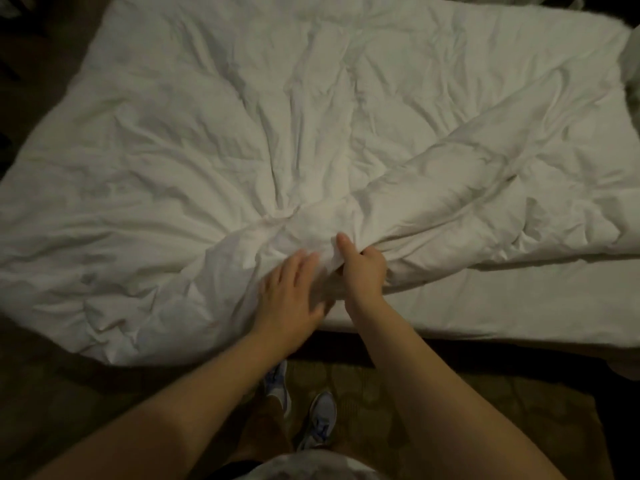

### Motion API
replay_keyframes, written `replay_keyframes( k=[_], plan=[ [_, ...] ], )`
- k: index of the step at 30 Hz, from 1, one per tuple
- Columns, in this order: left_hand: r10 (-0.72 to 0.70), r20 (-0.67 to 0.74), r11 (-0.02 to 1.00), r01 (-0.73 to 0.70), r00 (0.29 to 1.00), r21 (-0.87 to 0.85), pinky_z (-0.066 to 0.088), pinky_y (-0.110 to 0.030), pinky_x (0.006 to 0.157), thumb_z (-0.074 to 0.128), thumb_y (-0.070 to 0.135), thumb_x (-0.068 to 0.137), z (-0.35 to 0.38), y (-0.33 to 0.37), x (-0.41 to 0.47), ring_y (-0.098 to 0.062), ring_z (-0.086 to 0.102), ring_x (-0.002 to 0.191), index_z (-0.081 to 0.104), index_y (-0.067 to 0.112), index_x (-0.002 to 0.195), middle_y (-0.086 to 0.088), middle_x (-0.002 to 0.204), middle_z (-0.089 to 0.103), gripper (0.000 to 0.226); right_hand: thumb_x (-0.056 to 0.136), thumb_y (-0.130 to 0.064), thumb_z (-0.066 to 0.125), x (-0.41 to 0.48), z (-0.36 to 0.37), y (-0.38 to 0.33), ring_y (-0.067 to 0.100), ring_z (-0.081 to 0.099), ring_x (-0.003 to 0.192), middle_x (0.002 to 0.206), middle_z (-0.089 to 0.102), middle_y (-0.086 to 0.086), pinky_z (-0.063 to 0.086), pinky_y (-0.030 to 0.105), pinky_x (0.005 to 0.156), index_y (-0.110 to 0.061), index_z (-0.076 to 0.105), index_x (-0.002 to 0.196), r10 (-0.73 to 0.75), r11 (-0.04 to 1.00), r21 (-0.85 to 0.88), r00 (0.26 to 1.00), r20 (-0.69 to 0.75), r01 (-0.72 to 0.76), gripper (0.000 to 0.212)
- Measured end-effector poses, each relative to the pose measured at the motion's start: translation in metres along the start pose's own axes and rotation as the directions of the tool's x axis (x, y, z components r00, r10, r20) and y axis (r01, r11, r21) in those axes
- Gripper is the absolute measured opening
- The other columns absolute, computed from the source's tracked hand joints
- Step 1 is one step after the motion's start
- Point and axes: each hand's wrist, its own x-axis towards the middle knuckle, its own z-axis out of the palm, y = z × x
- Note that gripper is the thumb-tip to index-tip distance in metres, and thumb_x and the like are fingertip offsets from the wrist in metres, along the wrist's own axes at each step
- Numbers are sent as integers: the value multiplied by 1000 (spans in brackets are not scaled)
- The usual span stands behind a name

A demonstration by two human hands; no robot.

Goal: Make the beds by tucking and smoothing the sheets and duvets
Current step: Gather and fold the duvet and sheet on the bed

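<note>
A white, heavily wrinkled duvet point(242, 133) covers most of the bed and hangs over its near-left edge. At the near right the flat white sheet point(502, 299) lies bare beneath it. My right hand point(362, 268) grips a bunched fold of the duvet's near edge, thumb pointing up. My left hand point(289, 292) lies just to its left with fingers straight, resting flat on the duvet. Creases radiate outward from the gripped spot.
I stand at the bed's near side, my blue-grey shoes point(301, 407) on dark patterned carpet point(467, 410). Dark floor borders the bed at the left point(31, 81). Some pale fabric shows at the far right edge point(632, 64).
</note>
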Motion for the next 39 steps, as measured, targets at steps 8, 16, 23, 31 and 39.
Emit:
replay_keyframes(
  k=[8, 16, 23, 31, 39],
  plan=[
    [-225, -266, 971, 194, 937, -139, 40, -42, 91, 49, 0, 88, -55, -18, 59, -40, 52, 112, 44, 9, 137, -22, 132, 49, 50, 86, -28, 69, 2, 22, -104, 20, 63, 85, 77, 64, 0, 52, 44, 89, -14, 61, 73, -191, 968, 168, 981, 16, 186, 21],
    [60, -414, 987, -116, 908, -113, 42, -35, 74, 30, 28, 79, -196, -29, 187, -36, 58, 93, 61, 18, 119, -16, 103, 63, 52, 87, -35, 67, 63, 57, -222, 25, 55, 68, 64, 52, 6, 53, 48, 73, -11, 46, 60, -380, 899, 193, 919, -106, 394, 42],
    [108, -555, 992, -123, 825, 11, 30, -30, 64, 36, 33, 97, -352, -37, 407, -27, 53, 82, 63, 21, 99, -9, 98, 62, 29, 95, -23, 58, 155, 132, -408, 20, 58, 97, 97, 67, 10, 44, 37, 92, -12, 67, 85, -786, 617, -101, 616, -47, 780, 18],
    [-246, -53, 962, 250, 968, 108, 26, -48, 107, 46, 46, 94, -331, -67, 485, -33, 17, 140, 0, 27, 150, -11, 157, 2, 75, 96, -52, 41, 221, 175, -382, 20, -7, 147, 160, -11, -3, 3, 53, 116, -28, 1, 153, -478, 73, -827, 747, 462, 558, 73],
    [-206, -50, 970, 210, 977, 122, 14, -48, 113, 38, 44, 97, -259, -36, 371, -23, 8, 144, 9, 27, 150, -2, 158, 7, 63, 100, -39, 39, 164, 178, -281, 22, -6, 147, 161, 0, -4, -4, 55, 114, -26, 8, 153, -391, 99, -796, 759, 521, 597, 63]
  ],
)
